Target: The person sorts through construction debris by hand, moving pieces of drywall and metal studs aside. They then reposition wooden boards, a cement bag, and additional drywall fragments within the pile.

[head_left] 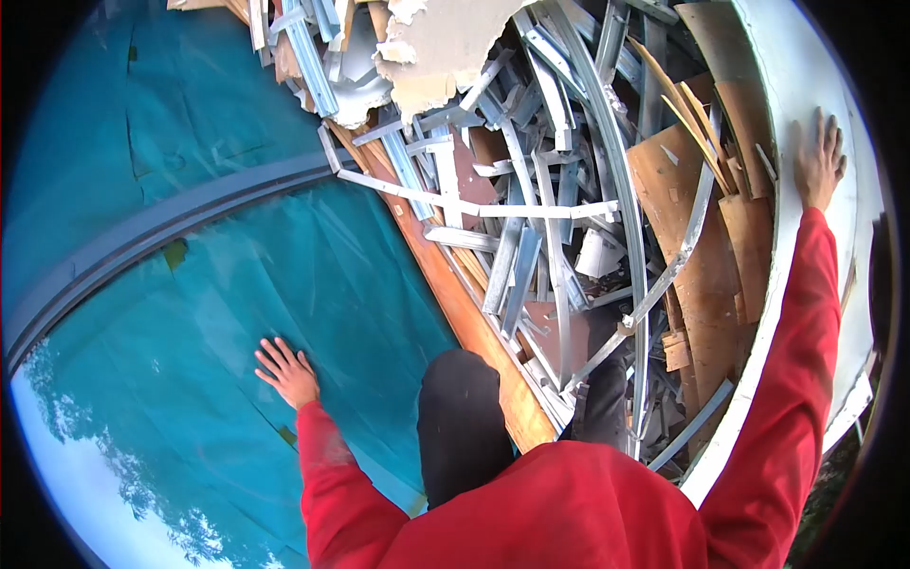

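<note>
My left hand (287, 372) lies with fingers spread over a wide teal surface (313, 270) that is creased and scuffed. On the other side, my right hand (819, 163) rests flat against a white panel (794, 57), its fingers stretched out and slightly blurred. Neither hand grips anything. Between my arms lies a heap of bent metal studs (550, 209) and broken boards. One leg, in dark trousers (459, 417), is bent beside a long orange-brown wooden board (483, 346); the other reaches down into the scrap, its foot hidden.
A blue-grey rail (142, 237) crosses the teal surface. Splintered brown wood sheets (687, 237) lean along the right side, and a torn plasterboard piece (445, 57) lies at the top. A long curved metal strip (614, 161) runs down through the heap.
</note>
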The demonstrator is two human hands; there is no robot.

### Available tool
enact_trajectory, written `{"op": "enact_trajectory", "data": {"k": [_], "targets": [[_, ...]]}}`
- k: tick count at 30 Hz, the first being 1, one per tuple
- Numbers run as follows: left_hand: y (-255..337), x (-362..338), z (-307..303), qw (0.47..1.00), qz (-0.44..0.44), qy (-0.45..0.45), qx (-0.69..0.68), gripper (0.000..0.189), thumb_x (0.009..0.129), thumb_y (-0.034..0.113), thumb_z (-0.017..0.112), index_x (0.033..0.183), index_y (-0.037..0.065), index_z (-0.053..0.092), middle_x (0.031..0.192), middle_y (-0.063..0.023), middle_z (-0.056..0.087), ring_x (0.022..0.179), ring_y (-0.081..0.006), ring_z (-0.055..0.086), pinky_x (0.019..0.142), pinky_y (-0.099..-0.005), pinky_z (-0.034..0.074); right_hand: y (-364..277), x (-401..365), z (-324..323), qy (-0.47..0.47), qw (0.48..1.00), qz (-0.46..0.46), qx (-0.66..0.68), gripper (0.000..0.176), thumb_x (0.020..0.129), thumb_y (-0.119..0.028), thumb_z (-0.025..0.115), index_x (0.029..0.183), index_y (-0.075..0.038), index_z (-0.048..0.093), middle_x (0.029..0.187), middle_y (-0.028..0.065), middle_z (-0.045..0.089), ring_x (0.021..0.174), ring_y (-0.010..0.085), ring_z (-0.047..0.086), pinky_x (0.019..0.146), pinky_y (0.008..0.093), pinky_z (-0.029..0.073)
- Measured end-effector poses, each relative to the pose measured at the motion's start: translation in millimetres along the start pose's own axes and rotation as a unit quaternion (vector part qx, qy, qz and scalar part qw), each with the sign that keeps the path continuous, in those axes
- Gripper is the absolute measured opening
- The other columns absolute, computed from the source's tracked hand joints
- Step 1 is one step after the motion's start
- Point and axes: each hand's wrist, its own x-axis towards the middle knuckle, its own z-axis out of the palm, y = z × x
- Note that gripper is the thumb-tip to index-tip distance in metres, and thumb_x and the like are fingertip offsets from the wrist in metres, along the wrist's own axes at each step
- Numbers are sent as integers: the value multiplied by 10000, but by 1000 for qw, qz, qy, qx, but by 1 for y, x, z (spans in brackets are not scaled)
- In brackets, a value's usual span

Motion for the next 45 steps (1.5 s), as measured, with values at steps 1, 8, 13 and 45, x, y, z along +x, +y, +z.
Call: {"op": "enact_trajectory", "data": {"k": [1, 8, 13, 45], "targets": [[2, 1, 5, 1000, 3, 8, -3, 575, 1000, 390, 436, 1503, 128, 339, 1611, -126, 166, 1480, -359, 144, 1177, -576, 116, -4, 1, -3, 12, 1000, -7, -3, 660, 956, -635, 380, 1527, -317, 280, 1604, 30, 231, 1482, 240, 195, 1177, 539, 141], [-2, -3, -16, 1000, 5, 19, -21, 611, 985, 371, 465, 1500, 73, 323, 1610, -142, 161, 1480, -372, 132, 1179, -578, 107, -8, 4, -9, 14, 1000, 15, -19, 626, 977, -568, 408, 1529, -301, 282, 1603, 14, 232, 1477, 224, 211, 1186, 499, 155], [-1, -5, -19, 999, 14, 30, -20, 629, 976, 370, 469, 1497, 51, 318, 1607, -156, 161, 1478, -389, 120, 1179, -587, 92, -10, 6, -20, -14, 998, 50, -20, 633, 975, -542, 436, 1534, -300, 267, 1611, 7, 205, 1487, 203, 172, 1202, 458, 131], [561, 330, -609, -221, -50, -319, -920, 705, 931, 573, 529, 1399, 54, 439, 1435, -116, 485, 1326, -307, 428, 1126, -492, 313, -27, 32, -56, -210, 966, 150, -17, 700, 917, -483, 536, 1523, -217, 306, 1611, 78, 185, 1494, 252, 132, 1207, 467, 77]]}}
